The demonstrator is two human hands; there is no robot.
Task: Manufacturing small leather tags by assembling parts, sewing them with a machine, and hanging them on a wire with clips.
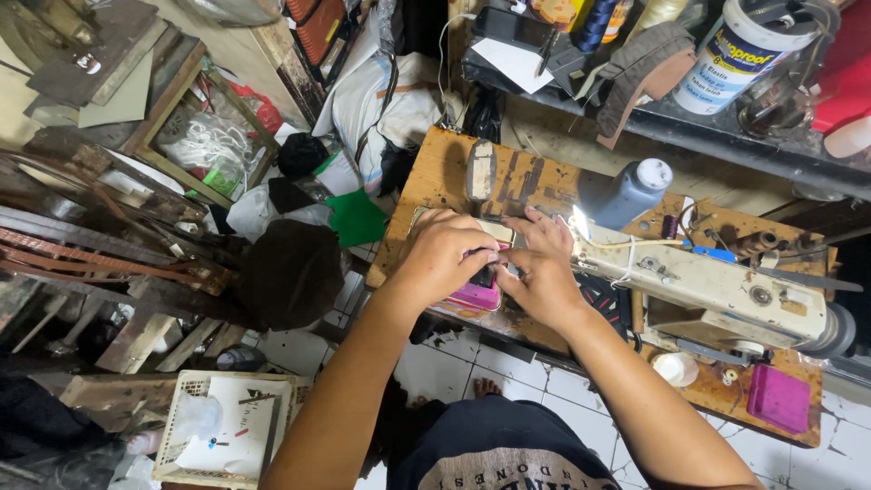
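Both hands meet over the worn wooden sewing table [435, 172]: the left hand [445, 254] curls down on a small pink rectangular piece [478, 296], pinning it flat, while the right hand [544, 272] pinches its edge at three o'clock, fingers narrow. Something dark sits between the thumbs; I can't quite make it out. The cream industrial sewing machine [726, 290] lies further toward three o'clock, a grey plastic bottle [631, 192] at one o'clock. Steady, even pressure and fingertips kept close together would serve best here.
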